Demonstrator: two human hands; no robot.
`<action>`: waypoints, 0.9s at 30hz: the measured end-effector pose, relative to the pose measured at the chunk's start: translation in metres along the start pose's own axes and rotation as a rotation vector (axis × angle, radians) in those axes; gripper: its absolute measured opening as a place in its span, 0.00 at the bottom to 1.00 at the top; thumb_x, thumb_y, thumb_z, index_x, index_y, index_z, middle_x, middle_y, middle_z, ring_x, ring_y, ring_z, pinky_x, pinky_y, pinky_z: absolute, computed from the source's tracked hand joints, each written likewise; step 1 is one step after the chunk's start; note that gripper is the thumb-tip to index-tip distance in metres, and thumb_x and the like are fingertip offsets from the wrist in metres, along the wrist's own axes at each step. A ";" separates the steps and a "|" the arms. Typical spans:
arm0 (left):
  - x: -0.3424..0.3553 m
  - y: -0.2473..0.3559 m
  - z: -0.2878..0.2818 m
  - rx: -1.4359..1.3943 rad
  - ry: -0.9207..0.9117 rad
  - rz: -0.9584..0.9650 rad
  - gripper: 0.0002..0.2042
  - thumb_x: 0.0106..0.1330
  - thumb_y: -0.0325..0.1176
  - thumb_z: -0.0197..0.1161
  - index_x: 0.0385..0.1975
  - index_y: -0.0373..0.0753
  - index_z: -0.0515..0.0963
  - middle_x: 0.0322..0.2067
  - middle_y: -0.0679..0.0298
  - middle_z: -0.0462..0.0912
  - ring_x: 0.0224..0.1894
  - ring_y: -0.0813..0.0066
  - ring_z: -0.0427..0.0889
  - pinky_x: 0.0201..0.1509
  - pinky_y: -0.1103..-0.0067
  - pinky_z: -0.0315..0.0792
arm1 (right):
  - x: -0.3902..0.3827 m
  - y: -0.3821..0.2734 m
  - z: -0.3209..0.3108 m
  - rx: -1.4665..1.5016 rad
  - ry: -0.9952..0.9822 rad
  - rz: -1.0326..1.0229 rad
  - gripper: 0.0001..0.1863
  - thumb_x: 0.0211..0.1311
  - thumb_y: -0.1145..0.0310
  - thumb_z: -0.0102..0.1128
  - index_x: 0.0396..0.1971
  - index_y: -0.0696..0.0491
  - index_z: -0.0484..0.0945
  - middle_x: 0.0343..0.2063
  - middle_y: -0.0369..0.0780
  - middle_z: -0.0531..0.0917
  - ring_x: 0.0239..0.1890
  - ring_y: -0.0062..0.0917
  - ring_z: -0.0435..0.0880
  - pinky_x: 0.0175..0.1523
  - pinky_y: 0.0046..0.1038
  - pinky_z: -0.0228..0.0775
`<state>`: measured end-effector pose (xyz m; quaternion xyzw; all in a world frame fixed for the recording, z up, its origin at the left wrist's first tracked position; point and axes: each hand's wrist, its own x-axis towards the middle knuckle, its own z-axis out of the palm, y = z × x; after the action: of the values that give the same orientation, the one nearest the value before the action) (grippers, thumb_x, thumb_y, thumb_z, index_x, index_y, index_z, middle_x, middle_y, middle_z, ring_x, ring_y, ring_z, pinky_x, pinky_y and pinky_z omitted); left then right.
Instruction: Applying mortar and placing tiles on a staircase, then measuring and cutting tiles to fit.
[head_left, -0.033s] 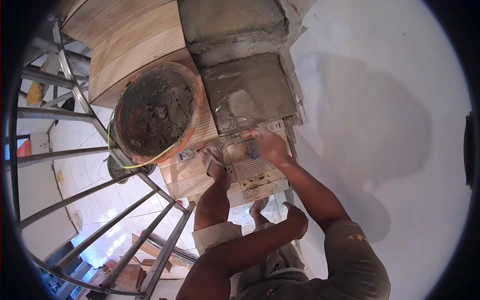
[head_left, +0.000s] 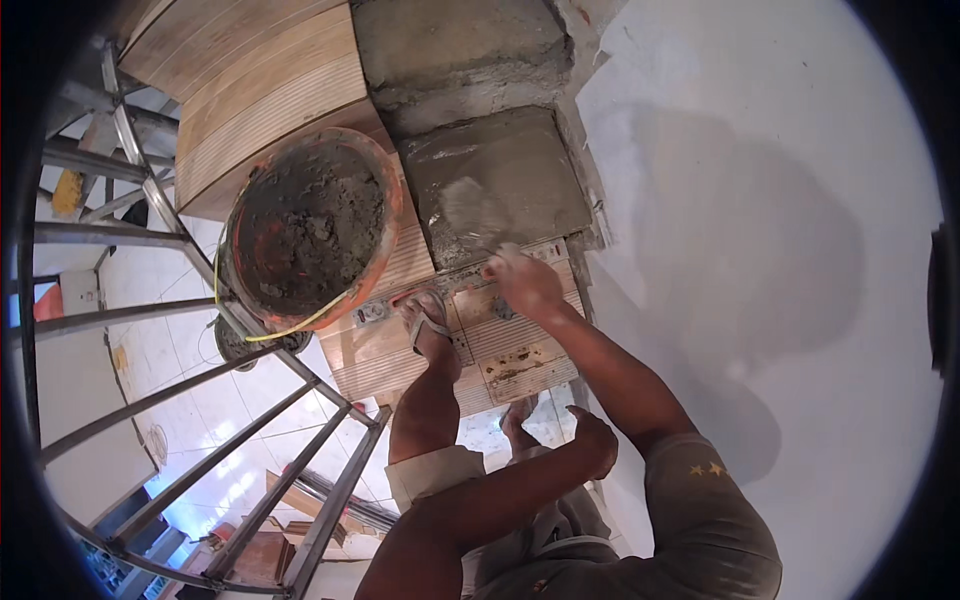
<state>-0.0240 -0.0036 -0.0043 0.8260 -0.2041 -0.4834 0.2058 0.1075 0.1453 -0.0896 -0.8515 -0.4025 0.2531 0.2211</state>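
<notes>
My right hand (head_left: 525,285) is closed around the reddish handle of a trowel, just over the front edge of a step. The trowel's blade (head_left: 468,205) is smeared by motion and lies on or just above wet grey mortar (head_left: 540,165) spread on the step. My left hand (head_left: 595,442) hangs near my knee, with its thumb apart and nothing seen in it; its other fingers are partly hidden. What looks like a spirit level (head_left: 372,312) lies along the edge of the tiled step, partly hidden by my sandalled foot (head_left: 428,315) and right hand.
An orange bucket (head_left: 390,250) of grey mortar with a yellow handle stands left of the wet step. Metal railing (head_left: 110,235) runs along the left. Wood-look tiles (head_left: 275,95) cover steps beyond the bucket. A white wall (head_left: 740,250) rises on the right. Bare concrete (head_left: 460,45) lies farther up.
My right hand and the trowel have shifted slightly to the left over the mortar. My left hand, the foot and the bucket stay in place.
</notes>
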 end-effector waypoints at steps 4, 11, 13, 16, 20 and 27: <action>0.013 0.001 0.008 0.010 0.107 0.034 0.26 0.57 0.44 0.69 0.57 0.46 0.82 0.58 0.59 0.81 0.62 0.50 0.78 0.62 0.36 0.62 | 0.059 -0.020 -0.003 0.011 -0.121 0.242 0.19 0.73 0.52 0.42 0.46 0.51 0.74 0.46 0.51 0.83 0.50 0.53 0.80 0.53 0.53 0.72; -0.008 -0.008 -0.015 -0.059 0.121 0.011 0.23 0.59 0.43 0.67 0.55 0.45 0.83 0.57 0.59 0.82 0.61 0.50 0.78 0.62 0.36 0.63 | 0.100 0.063 -0.046 -0.097 0.123 0.325 0.17 0.69 0.58 0.52 0.48 0.51 0.82 0.47 0.51 0.85 0.51 0.48 0.83 0.57 0.44 0.75; -0.005 -0.009 -0.014 -0.030 0.140 0.104 0.29 0.60 0.40 0.59 0.60 0.28 0.72 0.53 0.40 0.80 0.57 0.46 0.80 0.62 0.33 0.61 | 0.082 0.101 -0.060 -0.370 0.079 0.071 0.17 0.65 0.61 0.55 0.50 0.52 0.80 0.45 0.52 0.84 0.46 0.48 0.84 0.54 0.41 0.77; -0.007 -0.010 -0.026 -0.027 0.130 0.091 0.28 0.59 0.38 0.61 0.58 0.29 0.74 0.53 0.42 0.81 0.57 0.45 0.80 0.62 0.34 0.62 | 0.009 0.142 -0.035 -0.521 0.208 -0.209 0.19 0.65 0.60 0.55 0.50 0.55 0.78 0.44 0.52 0.82 0.43 0.48 0.83 0.53 0.40 0.77; -0.007 -0.020 -0.007 -0.043 0.184 0.017 0.28 0.56 0.38 0.65 0.56 0.28 0.76 0.52 0.44 0.82 0.57 0.46 0.80 0.63 0.36 0.63 | -0.071 0.080 -0.013 0.163 0.016 0.083 0.21 0.71 0.55 0.52 0.54 0.55 0.75 0.46 0.55 0.82 0.46 0.53 0.81 0.52 0.45 0.75; -0.007 -0.005 -0.020 -0.032 0.038 0.027 0.24 0.58 0.44 0.69 0.55 0.43 0.83 0.58 0.56 0.81 0.61 0.52 0.78 0.63 0.36 0.61 | -0.078 0.098 -0.018 0.160 0.201 0.473 0.23 0.74 0.53 0.47 0.53 0.57 0.75 0.42 0.59 0.81 0.49 0.59 0.78 0.54 0.50 0.70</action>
<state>-0.0087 0.0069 0.0069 0.8290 -0.2036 -0.4677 0.2292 0.1314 0.0235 -0.1127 -0.9226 -0.1470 0.2430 0.2611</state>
